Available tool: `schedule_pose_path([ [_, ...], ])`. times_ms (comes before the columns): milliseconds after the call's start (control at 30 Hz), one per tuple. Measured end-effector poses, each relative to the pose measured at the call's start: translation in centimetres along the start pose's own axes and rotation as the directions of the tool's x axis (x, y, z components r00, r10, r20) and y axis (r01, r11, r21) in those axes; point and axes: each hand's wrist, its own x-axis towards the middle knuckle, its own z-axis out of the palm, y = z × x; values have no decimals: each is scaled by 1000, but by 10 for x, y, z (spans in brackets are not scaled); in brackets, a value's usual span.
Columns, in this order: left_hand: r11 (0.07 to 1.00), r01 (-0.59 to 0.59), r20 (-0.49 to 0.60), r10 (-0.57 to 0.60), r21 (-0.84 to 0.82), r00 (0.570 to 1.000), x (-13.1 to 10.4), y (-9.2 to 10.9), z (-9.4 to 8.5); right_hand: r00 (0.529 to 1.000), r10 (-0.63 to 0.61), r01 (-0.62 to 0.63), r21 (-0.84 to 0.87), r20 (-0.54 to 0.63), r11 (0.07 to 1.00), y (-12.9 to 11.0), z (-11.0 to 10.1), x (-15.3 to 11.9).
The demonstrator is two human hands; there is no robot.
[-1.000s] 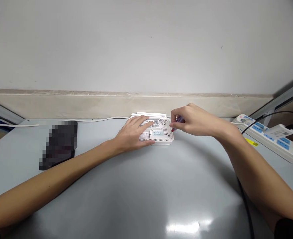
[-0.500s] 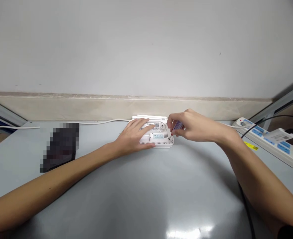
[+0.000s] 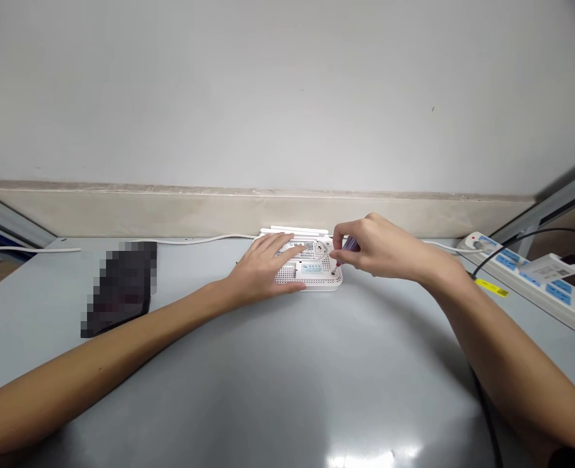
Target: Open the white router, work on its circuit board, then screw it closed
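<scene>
Spreading my left hand (image 3: 255, 270), fingers apart, over the white router (image 3: 317, 282) on the table (image 3: 248, 377) near the wall (image 3: 268, 97), presumably to steady it, I pinch the tilted screwdriver (image 3: 350, 245) in my right hand (image 3: 382, 247), seemingly to line its tip up with the corner hole (image 3: 334, 273).

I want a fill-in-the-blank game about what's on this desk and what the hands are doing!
1. The router under the left hand is coloured ____.
2. The right hand is holding a ____.
3. The tag beside the power strip is bright ____.
4. The dark thing on the desk lies on the person's ____ side.

Missing words: white; screwdriver; yellow; left.
</scene>
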Motion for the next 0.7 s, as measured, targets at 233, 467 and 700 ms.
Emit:
schedule_pose_path([
  [233,1000,10,16,-10,-5,1000,-1,0,-1,1000,-1,1,-3,-14,1000,0,1,2],
  [467,1000,11,10,-10,-12,1000,-1,-1,0,996,-77,72,93,46,993,-1,-3,-2],
  [700,1000,6,3,-6,-5,1000,-1,-1,0,996,-42,29,147,83,989,0,0,-1],
])
